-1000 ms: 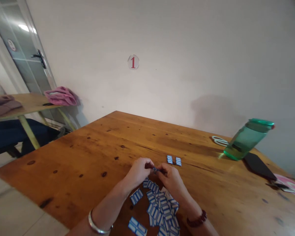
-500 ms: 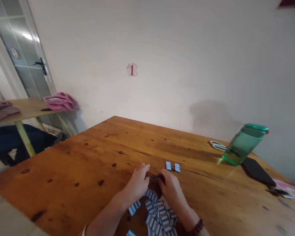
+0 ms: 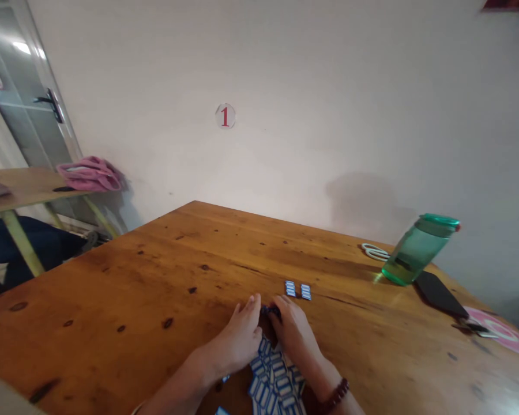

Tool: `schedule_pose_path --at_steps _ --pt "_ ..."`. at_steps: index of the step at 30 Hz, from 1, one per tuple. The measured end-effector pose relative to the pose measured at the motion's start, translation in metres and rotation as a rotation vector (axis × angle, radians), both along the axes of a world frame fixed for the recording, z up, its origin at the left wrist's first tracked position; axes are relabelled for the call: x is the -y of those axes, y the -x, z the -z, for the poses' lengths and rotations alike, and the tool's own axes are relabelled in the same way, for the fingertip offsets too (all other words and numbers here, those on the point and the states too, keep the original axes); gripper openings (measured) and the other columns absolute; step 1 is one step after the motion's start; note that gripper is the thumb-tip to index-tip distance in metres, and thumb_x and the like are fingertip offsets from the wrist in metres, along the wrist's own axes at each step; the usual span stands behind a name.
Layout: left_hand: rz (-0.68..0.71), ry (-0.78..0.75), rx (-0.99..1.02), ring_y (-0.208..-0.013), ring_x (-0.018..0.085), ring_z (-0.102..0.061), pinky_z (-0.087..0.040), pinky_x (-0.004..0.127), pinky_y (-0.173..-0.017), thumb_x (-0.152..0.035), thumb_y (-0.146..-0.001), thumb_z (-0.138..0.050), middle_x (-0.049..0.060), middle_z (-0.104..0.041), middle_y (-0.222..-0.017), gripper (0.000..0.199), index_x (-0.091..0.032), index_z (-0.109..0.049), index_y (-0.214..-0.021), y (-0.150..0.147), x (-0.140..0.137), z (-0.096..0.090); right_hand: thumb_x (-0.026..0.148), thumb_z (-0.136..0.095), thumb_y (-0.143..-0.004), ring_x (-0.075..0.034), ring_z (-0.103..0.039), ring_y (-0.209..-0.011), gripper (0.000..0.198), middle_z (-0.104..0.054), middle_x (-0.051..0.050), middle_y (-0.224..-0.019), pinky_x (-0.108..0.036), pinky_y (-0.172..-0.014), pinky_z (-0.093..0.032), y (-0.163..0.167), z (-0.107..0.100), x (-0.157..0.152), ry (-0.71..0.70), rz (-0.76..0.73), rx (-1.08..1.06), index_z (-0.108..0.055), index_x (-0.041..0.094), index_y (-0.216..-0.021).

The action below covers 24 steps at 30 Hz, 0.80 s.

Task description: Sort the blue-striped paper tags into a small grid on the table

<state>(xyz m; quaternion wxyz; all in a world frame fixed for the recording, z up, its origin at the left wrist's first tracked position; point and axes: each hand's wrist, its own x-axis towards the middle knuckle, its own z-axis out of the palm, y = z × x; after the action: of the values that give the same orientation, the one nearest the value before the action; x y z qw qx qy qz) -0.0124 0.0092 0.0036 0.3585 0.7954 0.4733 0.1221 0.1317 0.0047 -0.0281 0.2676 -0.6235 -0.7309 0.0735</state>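
Several small blue-and-white cards (image 3: 270, 310) form a dark-looking short row between my hands. My right hand (image 3: 293, 326) curls its fingers around the right end of this row. At the left end, my left hand (image 3: 241, 335) presses its fairly straight fingers against it, thumb tucked below. Beneath my wrists spreads a loose, overlapping pile of the same blue-and-white cards (image 3: 273, 383), partly hidden by my hands. Just beyond my right hand lie two small neat groups of cards, a left group (image 3: 290, 289) and a right group (image 3: 305, 291).
On the wooden table (image 3: 190, 248), a green bottle (image 3: 421, 249) stands at the right beside a white cable (image 3: 374, 252), a black phone-like slab (image 3: 441, 294) and a pink round mat (image 3: 504, 332). A second table (image 3: 21, 185) with a pink cloth (image 3: 90, 174) is at the left.
The view has shifted slightly right. My left hand has come closer to my right, its fingers now against the cards, and it covers most of the loose cards at the left.
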Motion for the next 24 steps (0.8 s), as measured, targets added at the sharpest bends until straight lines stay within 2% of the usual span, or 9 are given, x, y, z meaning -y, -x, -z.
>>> schedule_pose_path --at_steps 5,11,14,16,18,20,22,24 --pt "0.009 0.006 0.007 -0.131 0.023 -0.015 -0.010 0.038 -0.108 -0.009 -0.070 -0.037 0.019 -0.018 -0.141 0.067 0.004 -0.021 -0.134 0.000 -0.002 0.004 0.006 -0.045 -0.076 -0.016 -0.054 -0.069 0.016 -0.059 -0.004 -0.076 -0.022 -0.061 -0.035 0.001 -0.002 0.001 0.015 -0.002 0.007 -0.056 0.017 -0.076" --pt "-0.044 0.032 0.081 -0.131 0.021 -0.018 -0.011 0.037 -0.108 -0.009 -0.067 -0.041 0.014 -0.024 -0.141 0.069 -0.006 -0.027 -0.134 0.000 -0.003 0.009 0.006 -0.044 -0.076 -0.016 -0.054 -0.069 0.016 -0.060 -0.004 -0.076 -0.022 -0.061 -0.035 0.000 -0.001 0.001 0.018 -0.003 -0.003 -0.056 0.018 -0.074" --pt "-0.100 0.023 0.173 -0.129 0.022 -0.026 -0.017 0.036 -0.107 -0.007 -0.067 -0.041 0.018 -0.030 -0.139 0.067 -0.002 -0.028 -0.133 0.000 -0.008 0.008 0.008 -0.044 -0.074 -0.016 -0.054 -0.068 0.016 -0.060 -0.004 -0.075 -0.023 -0.060 -0.036 0.000 0.000 -0.001 -0.003 0.000 -0.050 -0.057 0.017 -0.073" --pt "-0.177 -0.004 0.315 -0.124 0.021 -0.036 -0.025 0.035 -0.104 -0.008 -0.069 -0.042 0.020 -0.039 -0.134 0.063 -0.001 -0.032 -0.130 0.001 -0.013 0.006 0.010 -0.046 -0.073 -0.016 -0.054 -0.068 0.014 -0.061 -0.004 -0.073 -0.024 -0.061 -0.037 0.000 -0.002 -0.001 -0.012 0.007 -0.174 -0.057 0.017 -0.071" --pt "-0.251 -0.005 0.465 -0.114 0.021 -0.048 -0.034 0.034 -0.098 -0.011 -0.070 -0.044 0.019 -0.052 -0.122 0.052 -0.004 -0.043 -0.122 0.001 -0.019 0.005 0.015 -0.048 -0.072 -0.014 -0.053 -0.062 0.011 -0.061 -0.002 -0.065 -0.023 -0.057 -0.037 0.001 -0.005 -0.002 0.019 0.005 -0.359 -0.057 0.017 -0.067" --pt "-0.265 0.040 0.567 -0.098 0.021 -0.058 -0.042 0.032 -0.087 -0.013 -0.069 -0.048 0.016 -0.063 -0.106 0.037 -0.008 -0.056 -0.105 0.000 -0.023 0.004 0.022 -0.051 -0.072 -0.012 -0.049 -0.052 0.012 -0.057 0.001 -0.055 -0.022 -0.049 -0.035 0.002 -0.007 -0.002 0.070 -0.012 -0.536 -0.056 0.017 -0.062" --pt "-0.222 0.098 0.613 -0.082 0.019 -0.062 -0.046 0.029 -0.076 -0.013 -0.066 -0.052 0.009 -0.068 -0.086 0.021 -0.011 -0.062 -0.085 -0.001 -0.025 0.006 0.027 -0.052 -0.071 -0.010 -0.044 -0.046 0.015 -0.052 0.003 -0.050 -0.021 -0.044 -0.031 0.002 -0.007 -0.001 0.111 -0.035 -0.648 -0.054 0.017 -0.060" --pt "-0.182 0.114 0.619 -0.069 0.016 -0.060 -0.045 0.026 -0.068 -0.009 -0.061 -0.053 0.003 -0.066 -0.070 0.013 -0.013 -0.061 -0.070 -0.002 -0.025 0.008 0.028 -0.052 -0.071 -0.010 -0.043 -0.045 0.016 -0.051 0.003 -0.048 -0.020 -0.042 -0.031 0.002 -0.007 0.001 0.129 -0.041 -0.677 -0.053 0.017 -0.060"
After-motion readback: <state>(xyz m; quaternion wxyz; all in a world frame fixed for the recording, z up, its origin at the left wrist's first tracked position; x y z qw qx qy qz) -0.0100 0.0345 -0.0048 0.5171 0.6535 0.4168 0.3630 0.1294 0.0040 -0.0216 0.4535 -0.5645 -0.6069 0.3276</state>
